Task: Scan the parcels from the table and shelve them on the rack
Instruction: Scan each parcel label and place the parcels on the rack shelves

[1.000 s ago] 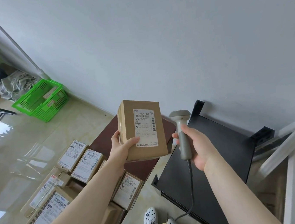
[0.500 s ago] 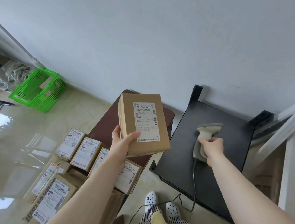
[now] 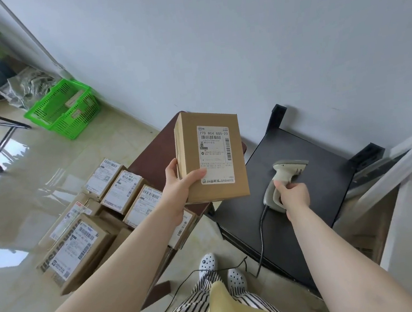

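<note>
Left hand grips a labelled brown cardboard parcel at centre frame; right hand clasps a grey handheld scanner lying on the black shelf top. Upper left, a green plastic basket holds small labelled packets.

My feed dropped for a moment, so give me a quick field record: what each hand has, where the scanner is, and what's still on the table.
left hand: holds a brown parcel up, label facing the camera
right hand: grips the scanner by its handle
scanner: lying on the black shelf, cable trailing to the floor
brown table: several labelled parcels on it
green basket: on the floor by the wall
</note>
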`<action>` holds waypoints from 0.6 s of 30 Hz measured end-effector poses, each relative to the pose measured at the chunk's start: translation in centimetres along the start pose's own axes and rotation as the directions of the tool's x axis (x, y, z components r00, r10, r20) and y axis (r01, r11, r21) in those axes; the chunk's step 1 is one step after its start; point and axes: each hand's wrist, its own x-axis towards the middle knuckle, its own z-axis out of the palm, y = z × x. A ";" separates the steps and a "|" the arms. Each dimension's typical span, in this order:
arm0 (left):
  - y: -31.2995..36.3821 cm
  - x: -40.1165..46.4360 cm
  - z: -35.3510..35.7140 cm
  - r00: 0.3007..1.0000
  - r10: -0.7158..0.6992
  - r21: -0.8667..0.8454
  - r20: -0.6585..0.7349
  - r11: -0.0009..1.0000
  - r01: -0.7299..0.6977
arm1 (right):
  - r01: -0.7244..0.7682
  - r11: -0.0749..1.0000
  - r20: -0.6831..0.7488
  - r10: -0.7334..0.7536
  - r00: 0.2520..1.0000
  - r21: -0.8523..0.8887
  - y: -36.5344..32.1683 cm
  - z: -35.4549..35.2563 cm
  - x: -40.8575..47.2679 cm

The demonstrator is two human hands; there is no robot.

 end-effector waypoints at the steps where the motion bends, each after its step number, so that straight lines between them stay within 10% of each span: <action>1: 0.0 -0.3 0.0 1.000 0.017 -0.008 -0.007 1.000 -0.017 | 0.005 1.000 0.004 -0.005 1.000 -0.006 -0.1 -0.2 0.0; 10: 0.4 -3.0 0.4 0.990 0.137 -0.053 -0.016 0.989 -0.138 | 0.156 0.932 0.109 -0.201 0.973 0.328 -3.4 -1.9 -6.6; 18: -2.4 -9.4 -1.0 0.976 0.155 -0.047 0.151 0.988 -0.150 | 0.162 0.916 0.647 -0.377 0.662 0.368 -0.4 -4.3 -17.6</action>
